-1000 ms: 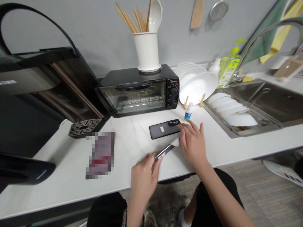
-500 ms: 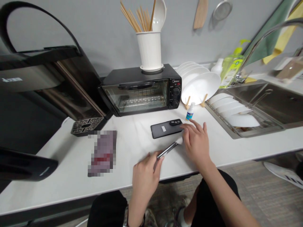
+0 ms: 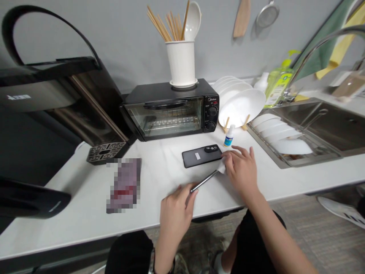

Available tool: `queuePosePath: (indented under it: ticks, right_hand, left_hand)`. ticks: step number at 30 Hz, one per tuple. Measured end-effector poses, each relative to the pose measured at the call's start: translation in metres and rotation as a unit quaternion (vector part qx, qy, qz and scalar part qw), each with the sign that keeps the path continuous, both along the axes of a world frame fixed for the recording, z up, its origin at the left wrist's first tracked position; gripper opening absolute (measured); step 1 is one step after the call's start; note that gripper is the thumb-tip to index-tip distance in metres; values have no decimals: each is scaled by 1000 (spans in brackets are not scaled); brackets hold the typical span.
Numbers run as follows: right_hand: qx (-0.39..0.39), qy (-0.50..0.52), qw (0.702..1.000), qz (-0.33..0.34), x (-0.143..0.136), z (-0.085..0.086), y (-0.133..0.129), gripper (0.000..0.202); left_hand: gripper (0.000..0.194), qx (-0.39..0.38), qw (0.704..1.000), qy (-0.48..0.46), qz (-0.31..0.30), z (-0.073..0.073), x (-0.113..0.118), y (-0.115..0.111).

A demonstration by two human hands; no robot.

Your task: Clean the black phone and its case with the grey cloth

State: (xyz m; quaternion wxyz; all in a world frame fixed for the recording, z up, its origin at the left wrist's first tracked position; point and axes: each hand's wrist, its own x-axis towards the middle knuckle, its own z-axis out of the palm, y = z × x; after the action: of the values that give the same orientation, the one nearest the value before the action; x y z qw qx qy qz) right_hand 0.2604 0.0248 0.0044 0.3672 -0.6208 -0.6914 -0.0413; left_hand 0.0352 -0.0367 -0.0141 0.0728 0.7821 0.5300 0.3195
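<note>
My left hand (image 3: 174, 211) is closed around one end of a slim phone (image 3: 203, 181), which is seen nearly edge-on and tilted above the counter. At the phone's far end, my right hand (image 3: 242, 173) pinches a small white wipe (image 3: 221, 166) against or just beside it; its fingertips are partly hidden. Behind the phone lies a flat black-rimmed phone case (image 3: 201, 156) with a grey back, camera rings and a small white label; I cannot tell whether a phone is inside. A small white bottle (image 3: 229, 136) with a blue label stands beyond my right fingers.
A black toaster oven (image 3: 171, 114) carries a white cup (image 3: 181, 62) of chopsticks. White plates (image 3: 241, 104) stand in a rack beside it. To the right is a sink (image 3: 322, 118) with bowls; at left, a black drinks machine (image 3: 82, 99) and a pixelated purple item (image 3: 125, 179).
My right hand has shifted slightly right with the wipe. The phone has turned more edge-on in my left hand, which stays almost in place.
</note>
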Motion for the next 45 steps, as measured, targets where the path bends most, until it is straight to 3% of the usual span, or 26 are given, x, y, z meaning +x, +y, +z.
queuePosePath:
  ticks: [2,6,8,11,14,17,19,22,24,26,31,34,39,42,45]
  right_hand:
    - [2,5,1000,20,-12,-2,-11,37]
    - [31,-2,984,173,-67,-9,-53,31]
    - [39,-17,975,216,-78,-12,-66,32]
    - [17,-31,984,174,-53,-15,-60,34]
    - [2,-19,999,43,-10,-14,-40,37]
    - [13,-7,999,-37,-5,-14,-34,39]
    - [10,-5,1000,0,-29,-15,-46,38]
    - [14,-18,990,140,-74,-18,-69,36]
    - [32,-19,980,195,-84,-19,-75,36]
    - [40,8,983,178,-72,-18,-67,34]
    - [-8,125,992,25,-21,-7,-37,45]
    - [-9,205,977,56,-32,12,-45,52]
    - [98,245,952,154,-67,44,-72,54]
    - [134,234,950,159,-59,38,-62,54]
    - [96,260,958,73,-39,13,-39,62]
  left_hand:
    - [22,3,1000,1,-8,-1,-1,0]
    - [23,32,999,32,-14,-8,-7,-1]
    - [24,38,998,39,-26,-9,-8,-1]
    - [37,17,998,30,-43,-7,-7,-1]
    - [45,-11,998,-1,-58,-5,-4,-1]
    - [45,-15,998,-16,-61,-5,-3,-1]
    - [44,-8,998,-6,-55,-5,-3,-1]
    - [31,7,999,20,-47,-6,-6,-1]
    - [28,16,998,21,-50,-7,-8,-2]
    - [31,23,998,-6,-61,-5,-9,-5]
    - [22,40,989,-128,-63,11,1,-13]
    - [16,57,981,-171,-70,29,16,-15]
    - [23,93,972,-191,-101,46,36,-7]
    - [18,81,972,-201,-90,47,40,-4]
    - [15,71,971,-220,-56,49,42,-2]
